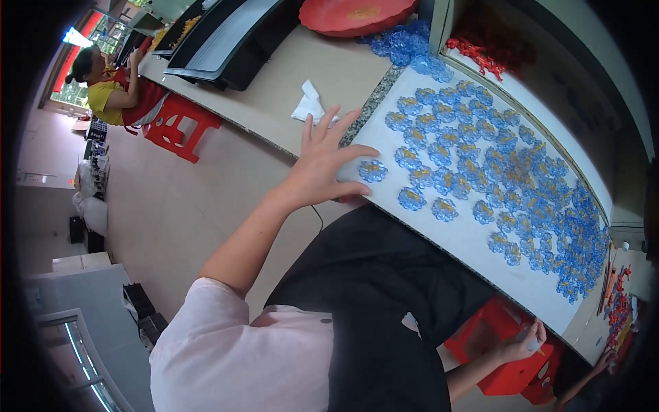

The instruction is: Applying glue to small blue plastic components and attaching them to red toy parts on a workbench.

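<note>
Resting left hand [326, 165] flat, fingers spread, empty, on white board [467, 240] corner; nearest blue flower piece [373, 171] touches thumb side. Right hand [525, 341] low, pinching small nozzle [533, 345].

1. The red tray [353, 14] at the top is cut off by the picture's edge.
2. The small thing pinched in the right hand [525, 341] is too small to tell.
3. The far end of the blue flower pieces [480, 165] blurs into one mass, so single pieces cannot be told apart.
4. The red stool [511, 364] under the worktop [473, 240] is partly hidden by the black apron [384, 288].
5. The heel of the left hand [328, 163] hides the worktop's near corner.
6. The red bits [480, 58] in the box behind are too dim to make out.
</note>
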